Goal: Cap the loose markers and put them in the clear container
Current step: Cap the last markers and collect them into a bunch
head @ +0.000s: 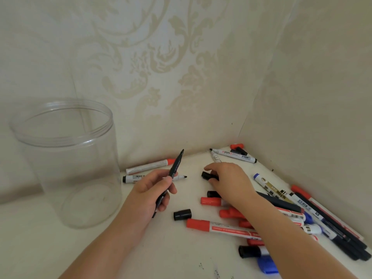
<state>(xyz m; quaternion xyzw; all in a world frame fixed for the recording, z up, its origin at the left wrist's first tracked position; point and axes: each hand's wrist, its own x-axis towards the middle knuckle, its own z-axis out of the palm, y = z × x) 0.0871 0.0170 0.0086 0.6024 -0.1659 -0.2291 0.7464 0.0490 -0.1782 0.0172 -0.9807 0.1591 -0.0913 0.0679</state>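
Observation:
My left hand [153, 191] grips an uncapped black marker [175, 167], its tip pointing up and away. My right hand [229, 179] pinches a black cap [206, 175] just above the white table. The clear container [66, 162] stands upright and holds nothing at the left. A loose black cap [182, 214] lies below my left hand. An uncapped white marker with a black tip [132, 178] lies behind my left hand, beside a red-capped marker [151, 166].
A pile of several red, black and blue markers [291, 214] lies under and right of my right forearm, up to the right wall. Two more markers [233, 155] and a red cap [237, 146] sit in the corner. Patterned walls close the back and right.

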